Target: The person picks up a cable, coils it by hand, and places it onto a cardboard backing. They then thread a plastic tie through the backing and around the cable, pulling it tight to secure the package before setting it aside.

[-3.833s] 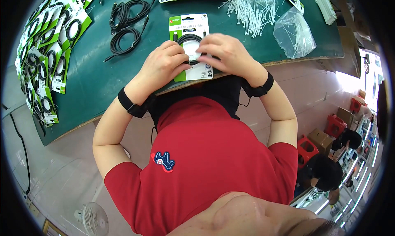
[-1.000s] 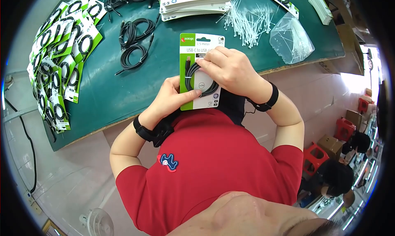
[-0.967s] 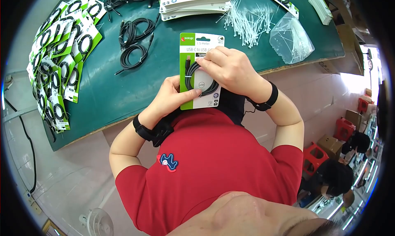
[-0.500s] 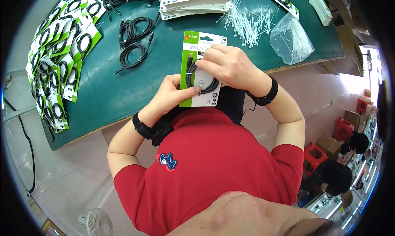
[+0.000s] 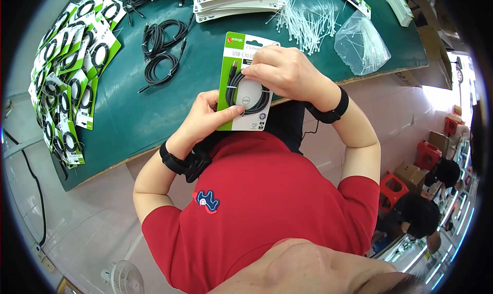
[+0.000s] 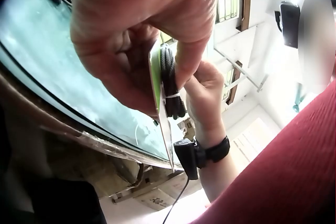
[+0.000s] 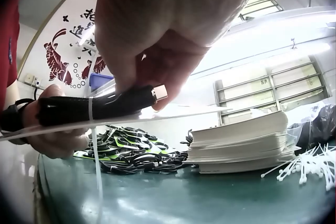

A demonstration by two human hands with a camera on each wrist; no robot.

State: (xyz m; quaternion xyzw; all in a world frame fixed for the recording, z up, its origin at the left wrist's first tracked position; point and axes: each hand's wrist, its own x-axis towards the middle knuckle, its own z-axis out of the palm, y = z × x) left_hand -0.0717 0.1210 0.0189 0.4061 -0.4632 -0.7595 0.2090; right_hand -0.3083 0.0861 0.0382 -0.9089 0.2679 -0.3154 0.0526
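A green-and-white USB-C cable card point(image 5: 255, 123) is held tilted at the table's front edge, with a coiled black cable point(image 5: 230, 95) on its front. White ties circle the coil. My left hand point(image 5: 204, 115) grips the card's left side, thumb pressed across the bottom of the coil, other fingers behind. My right hand point(image 5: 287, 73) pinches the top of the coil beside the plug, covering the card's upper right. In the right wrist view the metal plug tip point(image 7: 159, 92) sticks out by the right fingers, and a white cable tie point(image 7: 98, 166) hangs below the card.
Finished-looking carded cables point(image 5: 77, 73) heap on the table's left. Loose black cables point(image 5: 163, 50) lie behind the card, near a stack of cards point(image 5: 239, 4). White cable ties point(image 5: 305, 22) and a plastic bag point(image 5: 362, 45) are to the right. The table's edge point(image 5: 120, 158) runs in front.
The card lay flat on the table at first; it is now lifted in both hands. Over the last second it has shifted slightly away from the body and tilted, with both hands keeping their hold.
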